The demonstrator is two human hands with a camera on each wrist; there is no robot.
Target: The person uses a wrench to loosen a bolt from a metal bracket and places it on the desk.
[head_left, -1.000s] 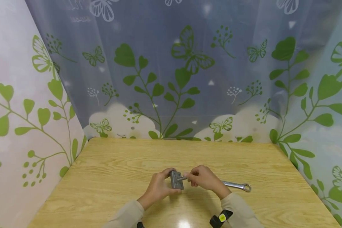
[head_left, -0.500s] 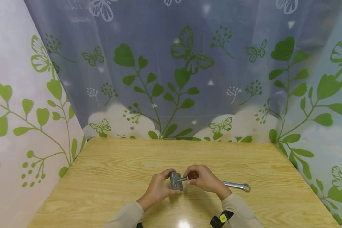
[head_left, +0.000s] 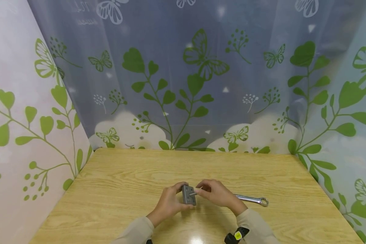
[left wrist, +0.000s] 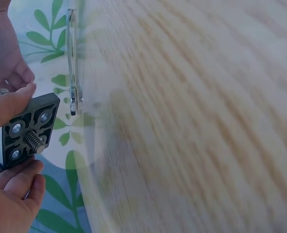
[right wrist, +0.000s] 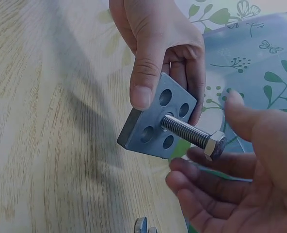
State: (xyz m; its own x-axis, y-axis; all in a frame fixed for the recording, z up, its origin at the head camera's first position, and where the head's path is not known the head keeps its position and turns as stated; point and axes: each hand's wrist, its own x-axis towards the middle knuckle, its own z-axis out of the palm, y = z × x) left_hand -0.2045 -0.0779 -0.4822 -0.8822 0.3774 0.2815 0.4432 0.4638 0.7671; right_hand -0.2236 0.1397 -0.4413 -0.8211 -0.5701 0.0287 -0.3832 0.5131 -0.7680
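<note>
My left hand (head_left: 169, 201) grips a square grey plate (right wrist: 155, 146) by its edges, thumb on one side and fingers on the other. The plate has a hole near each corner. A silver hex bolt (right wrist: 188, 132) runs through its centre, and the threaded end (left wrist: 35, 141) pokes out of the ribbed far face. Much of the shank stands out on the head side. My right hand (head_left: 216, 194) is around the bolt's hex head, thumb lifted away from it and loosely bent fingers just below, not pinching it.
A combination wrench (head_left: 252, 199) lies on the wood-grain table (head_left: 134, 169), to the right of and partly behind my right hand. Patterned curtains (head_left: 158, 67) with leaves and butterflies border the table at the back and sides.
One second ago my right fingers pinched the bolt near its head; then they spread apart. Now that hand sits slightly lower, with its thumb shifted toward the plate. The left hand keeps its grip.
</note>
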